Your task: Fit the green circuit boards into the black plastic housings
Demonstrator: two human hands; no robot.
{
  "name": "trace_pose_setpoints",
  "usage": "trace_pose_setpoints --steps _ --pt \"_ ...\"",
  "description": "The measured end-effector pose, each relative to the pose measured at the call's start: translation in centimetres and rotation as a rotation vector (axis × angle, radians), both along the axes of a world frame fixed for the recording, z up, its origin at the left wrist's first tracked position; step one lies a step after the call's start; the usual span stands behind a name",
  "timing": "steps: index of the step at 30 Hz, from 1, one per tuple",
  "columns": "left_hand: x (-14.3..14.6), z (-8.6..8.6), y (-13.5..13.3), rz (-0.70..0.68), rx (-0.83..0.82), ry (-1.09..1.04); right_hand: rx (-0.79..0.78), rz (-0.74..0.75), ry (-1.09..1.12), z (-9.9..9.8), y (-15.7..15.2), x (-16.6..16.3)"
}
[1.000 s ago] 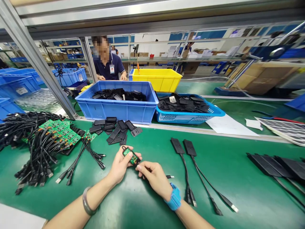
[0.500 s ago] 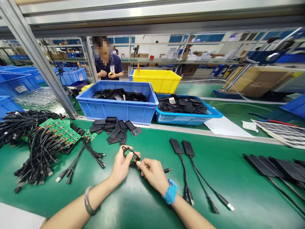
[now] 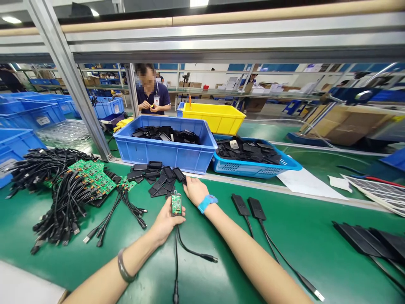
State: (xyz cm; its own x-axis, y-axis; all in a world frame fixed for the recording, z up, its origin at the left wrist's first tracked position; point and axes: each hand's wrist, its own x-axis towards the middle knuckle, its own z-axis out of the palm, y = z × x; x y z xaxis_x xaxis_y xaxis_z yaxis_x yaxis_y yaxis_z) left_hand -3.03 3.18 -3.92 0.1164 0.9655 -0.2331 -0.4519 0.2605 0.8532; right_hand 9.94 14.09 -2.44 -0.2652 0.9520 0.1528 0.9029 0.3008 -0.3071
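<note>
Where left hand (image 3: 165,223) grips, circuit board (image 3: 176,203) is green; cables (image 3: 176,258) black.

We can't read any text: white label (image 3: 42,120) on far-left blue bin (image 3: 56,113) and far co-worker's (image 3: 164,99) chest badge (image 3: 156,100) too small for us.

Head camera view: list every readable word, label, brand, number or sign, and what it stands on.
No text can be read.
Badge on co-worker: too small.
White labels on blue bins at left: too blurred.
Circuit board in left hand: any markings too small.
</note>
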Motion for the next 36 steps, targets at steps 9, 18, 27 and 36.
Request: trace_pose_setpoints --steps 9,18,27,36 --pt "0.1 0.0 -0.5 -0.249 -0.007 0.008 -0.209 0.112 0.668 3.2 -6.5 6.2" --pt "0.5 -0.3 -0.8 -0.448 0.048 -0.013 -0.365 0.085 1.003 0.6 -10.9 4.7" --pt "0.8 -0.1 -1.0 -0.443 0.095 0.059 -0.295 -0.011 1.038 -0.5 -11.3 4.4" --pt "1.1 -0.1 -1.3 -0.423 0.141 0.214 -0.374 -0.041 1.108 -0.4 -11.1 4.5"
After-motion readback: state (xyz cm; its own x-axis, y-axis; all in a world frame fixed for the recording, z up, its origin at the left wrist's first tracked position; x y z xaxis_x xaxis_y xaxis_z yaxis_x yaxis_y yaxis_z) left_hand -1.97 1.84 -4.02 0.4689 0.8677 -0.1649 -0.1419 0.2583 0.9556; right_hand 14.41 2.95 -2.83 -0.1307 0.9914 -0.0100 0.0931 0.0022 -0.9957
